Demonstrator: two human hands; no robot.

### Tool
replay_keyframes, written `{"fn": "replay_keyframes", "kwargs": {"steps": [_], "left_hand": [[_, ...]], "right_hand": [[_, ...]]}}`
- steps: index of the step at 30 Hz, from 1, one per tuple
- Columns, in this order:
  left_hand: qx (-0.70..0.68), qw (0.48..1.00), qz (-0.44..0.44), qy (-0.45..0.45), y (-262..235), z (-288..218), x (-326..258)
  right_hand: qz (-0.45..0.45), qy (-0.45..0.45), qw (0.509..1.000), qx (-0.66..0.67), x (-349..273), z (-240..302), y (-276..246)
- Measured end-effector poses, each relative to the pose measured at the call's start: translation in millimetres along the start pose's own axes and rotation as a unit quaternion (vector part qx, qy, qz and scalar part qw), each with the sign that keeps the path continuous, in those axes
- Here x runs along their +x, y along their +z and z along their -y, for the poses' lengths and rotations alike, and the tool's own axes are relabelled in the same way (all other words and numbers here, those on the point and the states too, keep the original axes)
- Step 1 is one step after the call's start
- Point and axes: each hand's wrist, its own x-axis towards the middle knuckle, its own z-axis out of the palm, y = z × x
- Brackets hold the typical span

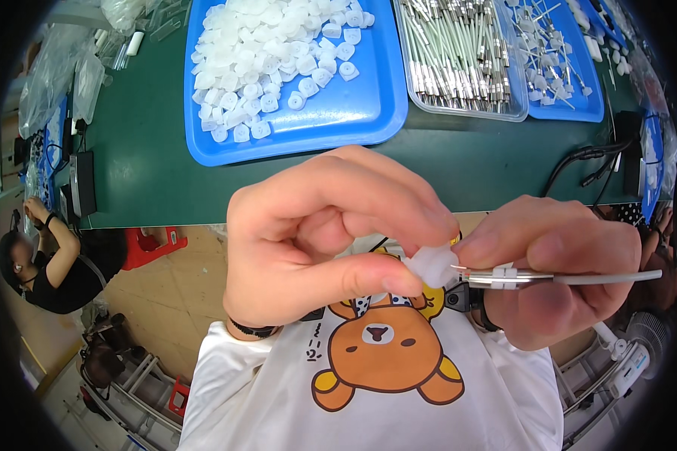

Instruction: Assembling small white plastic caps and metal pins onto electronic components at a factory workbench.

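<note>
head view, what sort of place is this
Most likely a workshop for assembling small parts: a blue tray heaped with white pieces, a clear box full of metal-ended rods, and another person off to the left.

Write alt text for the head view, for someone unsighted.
Left hand pinches a white cap beside the metal end of a rod held in the right hand. Beyond, on a green table: a large blue tray of similar caps and a clear box of rods.
</note>
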Motion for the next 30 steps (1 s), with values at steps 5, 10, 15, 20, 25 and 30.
{"fn": "replay_keyframes", "kwargs": {"steps": [5,10,15,20,25,30], "left_hand": [[-0.03,0.999,-0.004,-0.019,2.1,0.8,-1.2],[-0.024,1.0,-0.006,-0.016,1.7,1.8,-3.0],[0.007,1.0,0.009,0.021,2.4,2.5,-1.0],[0.113,0.987,0.038,0.107,-0.5,4.6,-1.5],[0.145,0.982,0.052,0.11,-2.3,0.0,-7.1],[0.176,0.978,0.085,0.071,-2.2,-11.1,-3.8]], "right_hand": [[-0.112,-0.097,0.983,0.109,-15.5,-22.3,9.9],[-0.011,-0.035,0.999,0.016,-6.7,-4.8,-0.8],[0.125,0.03,0.99,-0.056,6.7,14.0,-14.3],[0.026,-0.069,0.992,-0.105,-6.8,4.0,2.4],[-0.031,-0.135,0.985,-0.101,-13.9,-7.9,11.2],[0.012,-0.137,0.982,-0.131,-10.6,-4.1,3.5]]}}
